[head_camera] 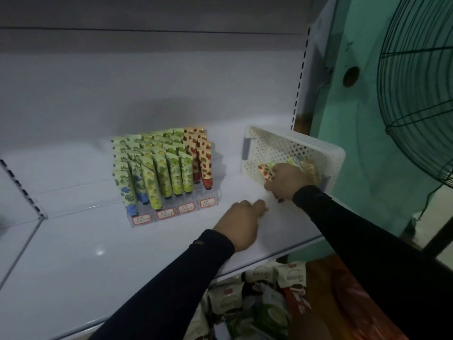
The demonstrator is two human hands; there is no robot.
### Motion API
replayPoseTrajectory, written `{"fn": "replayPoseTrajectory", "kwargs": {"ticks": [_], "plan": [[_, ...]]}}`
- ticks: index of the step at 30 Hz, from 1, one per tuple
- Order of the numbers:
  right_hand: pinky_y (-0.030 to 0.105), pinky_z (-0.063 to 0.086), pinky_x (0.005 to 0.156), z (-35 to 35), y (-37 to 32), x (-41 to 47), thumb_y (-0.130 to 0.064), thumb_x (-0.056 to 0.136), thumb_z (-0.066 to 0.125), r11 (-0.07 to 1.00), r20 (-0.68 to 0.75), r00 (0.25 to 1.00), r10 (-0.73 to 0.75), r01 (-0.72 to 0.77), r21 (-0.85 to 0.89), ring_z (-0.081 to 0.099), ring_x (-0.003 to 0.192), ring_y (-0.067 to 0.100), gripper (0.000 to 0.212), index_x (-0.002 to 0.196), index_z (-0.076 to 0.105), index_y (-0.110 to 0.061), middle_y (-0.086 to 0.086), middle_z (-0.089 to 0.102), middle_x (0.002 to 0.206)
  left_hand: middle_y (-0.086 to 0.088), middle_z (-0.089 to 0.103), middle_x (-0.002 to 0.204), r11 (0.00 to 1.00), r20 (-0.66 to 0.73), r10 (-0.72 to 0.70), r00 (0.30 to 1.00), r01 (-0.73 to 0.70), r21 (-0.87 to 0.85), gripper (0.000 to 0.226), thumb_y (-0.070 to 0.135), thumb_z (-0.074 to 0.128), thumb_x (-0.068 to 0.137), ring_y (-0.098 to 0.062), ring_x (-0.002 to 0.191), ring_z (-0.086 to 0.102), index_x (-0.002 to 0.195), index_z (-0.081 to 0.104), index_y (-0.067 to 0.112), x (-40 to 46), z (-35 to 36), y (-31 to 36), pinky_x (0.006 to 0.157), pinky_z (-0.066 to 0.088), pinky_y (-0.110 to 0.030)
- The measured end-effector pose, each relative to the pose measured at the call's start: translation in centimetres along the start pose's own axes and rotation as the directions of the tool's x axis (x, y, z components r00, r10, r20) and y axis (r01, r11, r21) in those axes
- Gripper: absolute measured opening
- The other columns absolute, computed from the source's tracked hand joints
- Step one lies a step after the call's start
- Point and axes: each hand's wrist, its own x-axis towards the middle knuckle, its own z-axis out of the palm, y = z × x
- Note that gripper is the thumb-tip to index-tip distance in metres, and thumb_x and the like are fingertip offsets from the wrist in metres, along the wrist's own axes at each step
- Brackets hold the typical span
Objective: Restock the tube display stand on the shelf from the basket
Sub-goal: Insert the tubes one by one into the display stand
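A clear tiered display stand (171, 212) on the white shelf (73, 253) holds rows of upright tubes (161, 168): blue-capped at left, yellow and green in the middle, strawberry-print red ones at right. To its right a white perforated basket (289, 143) lies tipped toward me. My right hand (285, 180) reaches into it and grips a strawberry-print tube (266, 173), with more tubes behind the hand. My left hand (241, 223) rests on the shelf in front of the basket, fingers curled, nothing visible in it.
A green wire fan (416, 89) stands at the right beside a teal wall. Below the shelf edge lie several packaged goods (264, 298). The slotted shelf upright (300, 77) rises behind the basket.
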Motion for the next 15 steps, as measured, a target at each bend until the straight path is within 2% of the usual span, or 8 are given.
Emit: {"fn": "replayPoseTrajectory", "kwargs": {"ticks": [2, 3, 6, 8, 10, 11, 15], "plan": [[0.026, 0.037, 0.057, -0.1, -0.9, -0.8, -0.014, 0.078, 0.068, 0.976, -0.041, 0.998, -0.045, 0.053, 0.21, 0.05, 0.073, 0.02, 0.017, 0.076, 0.052, -0.01, 0.002, 0.052, 0.073, -0.021, 0.056, 0.105, 0.999, -0.005, -0.046, 0.999, 0.046, 0.003, 0.04, 0.001, 0.048, 0.087, -0.034, 0.093, 0.052, 0.126, 0.042, 0.009, -0.8, -0.7, -0.6, 0.07, 0.039, -0.036], [0.025, 0.037, 0.056, 0.0, -1.3, -1.2, -0.014, 0.077, 0.07, 0.952, -0.059, 0.996, -0.069, 0.083, 0.295, 0.05, 0.069, 0.017, 0.019, 0.074, 0.051, -0.013, -0.001, 0.051, 0.068, -0.021, 0.056, 0.107, 0.998, -0.011, -0.067, 0.998, 0.067, 0.003, 0.041, 0.002, 0.049, 0.087, -0.035, 0.095, 0.052, 0.127, 0.042, 0.009, -1.3, -1.0, -0.9, 0.07, 0.036, -0.035], [0.022, 0.036, 0.058, 0.4, -2.6, -1.9, -0.026, 0.082, 0.072, 0.886, -0.081, 0.991, -0.108, 0.133, 0.445, 0.049, 0.063, 0.009, 0.021, 0.075, 0.054, -0.017, -0.005, 0.052, 0.067, -0.017, 0.055, 0.112, 0.993, -0.034, -0.115, 0.993, 0.114, -0.026, 0.044, 0.005, 0.051, 0.086, -0.032, 0.102, 0.05, 0.129, 0.047, 0.011, -2.8, -1.7, -2.2, 0.074, 0.036, -0.031], [0.026, 0.041, 0.06, 0.9, -3.3, -2.1, -0.032, 0.084, 0.071, 0.854, -0.079, 0.989, -0.127, 0.149, 0.498, 0.052, 0.062, 0.013, 0.029, 0.068, 0.053, -0.015, 0.0, 0.055, 0.067, -0.014, 0.055, 0.113, 0.991, -0.058, -0.132, 0.99, 0.13, -0.031, 0.045, 0.006, 0.051, 0.086, -0.03, 0.105, 0.049, 0.13, 0.051, 0.013, -4.1, -2.0, -3.2, 0.079, 0.038, -0.03], [0.036, 0.051, 0.066, 1.7, -3.7, -2.3, -0.033, 0.084, 0.072, 0.817, -0.057, 0.99, -0.13, 0.14, 0.56, 0.064, 0.071, 0.024, 0.03, 0.074, 0.059, -0.008, 0.012, 0.065, 0.076, -0.012, 0.056, 0.116, 0.988, -0.085, -0.15, 0.985, 0.146, -0.045, 0.046, 0.007, 0.05, 0.086, -0.029, 0.108, 0.05, 0.131, 0.053, 0.014, -5.4, -2.4, -4.1, 0.086, 0.042, -0.032], [0.036, 0.054, 0.067, 2.1, -3.8, -2.4, -0.03, 0.084, 0.072, 0.793, -0.043, 0.991, -0.125, 0.126, 0.596, 0.068, 0.077, 0.027, 0.027, 0.081, 0.061, -0.006, 0.015, 0.068, 0.082, -0.011, 0.057, 0.116, 0.986, -0.106, -0.161, 0.981, 0.156, -0.051, 0.045, 0.007, 0.049, 0.086, -0.029, 0.107, 0.051, 0.131, 0.054, 0.015, -5.9, -2.6, -4.6, 0.085, 0.042, -0.031], [0.019, 0.051, 0.055, 2.8, -4.5, -2.9, -0.026, 0.088, 0.069, 0.727, -0.02, 0.989, -0.149, 0.124, 0.675, 0.07, 0.079, 0.023, 0.02, 0.099, 0.061, -0.012, 0.014, 0.066, 0.092, -0.01, 0.056, 0.114, 0.98, -0.17, -0.199, 0.965, 0.198, -0.023, 0.043, 0.012, 0.048, 0.091, -0.029, 0.103, 0.053, 0.134, 0.052, 0.015, -7.6, -3.5, -5.9, 0.075, 0.036, -0.028]]}}
